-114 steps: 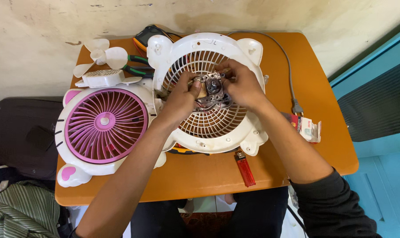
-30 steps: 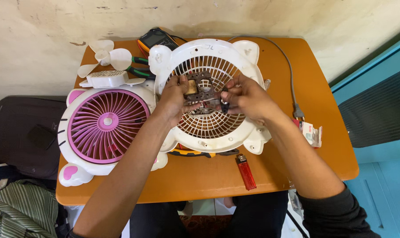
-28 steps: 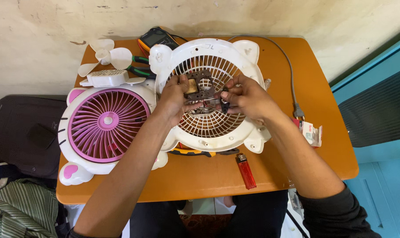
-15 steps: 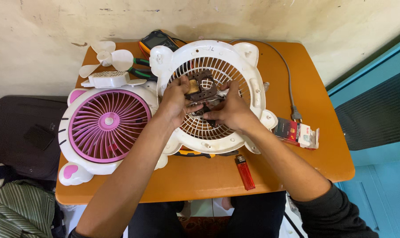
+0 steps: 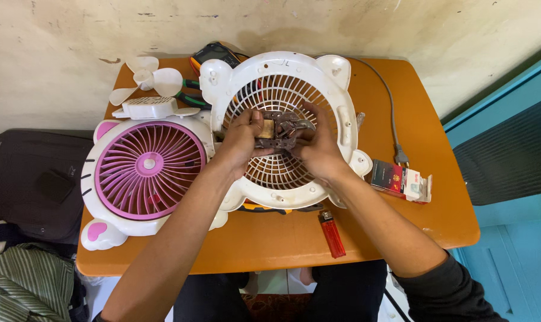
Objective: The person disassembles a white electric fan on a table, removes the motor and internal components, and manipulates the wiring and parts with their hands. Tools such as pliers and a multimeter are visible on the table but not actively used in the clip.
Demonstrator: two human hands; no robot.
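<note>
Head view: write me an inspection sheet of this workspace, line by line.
Surface: orange table, crowded along the back, barer at the front edge.
Job's things: small dusty motor part held over the white fan housing, which lies flat with its grille up.
Clutter: pink and white fan front, loose white fan blade, white cover piece, meter, green-handled pliers, red lighter, small red and white box.
Grips: left hand and right hand both closed on the motor part.
Cables: grey cord ending in a plug near the box.
Surroundings: stained wall, dark bag, striped cloth, blue panel.
</note>
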